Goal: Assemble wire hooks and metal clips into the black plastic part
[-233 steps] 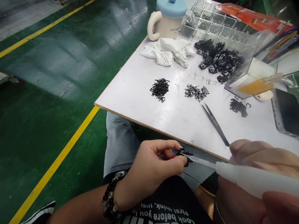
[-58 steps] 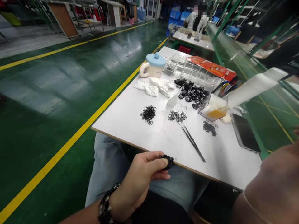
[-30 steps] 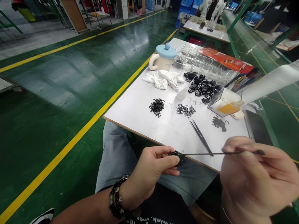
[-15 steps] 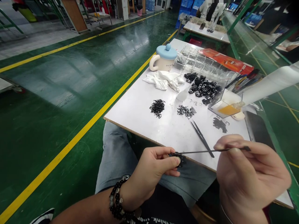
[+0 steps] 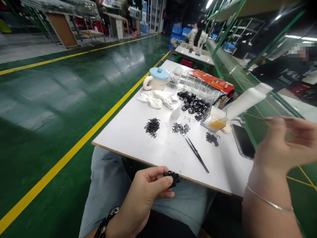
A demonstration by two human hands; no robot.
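Observation:
My left hand (image 5: 146, 195) sits low at the table's near edge, pinching a black toothed part (image 5: 171, 178) between thumb and fingers. My right hand (image 5: 284, 142) is raised at the far right, off the table, with a thin dark rod (image 5: 256, 116) between its fingertips. On the white table (image 5: 218, 168) lie black tweezers (image 5: 196, 154), a pile of small black clips (image 5: 152, 127), a pile of grey-black pieces (image 5: 180, 128), another small black pile (image 5: 212, 139), and a heap of larger black parts (image 5: 194, 104).
Farther back stand a clear compartment tray (image 5: 188, 82), a mug with a blue lid (image 5: 156, 79), a white cloth (image 5: 157, 99), and a clear box with orange liquid (image 5: 214, 120). A phone (image 5: 243, 141) lies at the right edge. A co-worker (image 5: 198, 36) stands at a far table.
My right hand has moved up and right, taking the rod away from the black part. The view has swung back and to the left. My left hand still holds the part.

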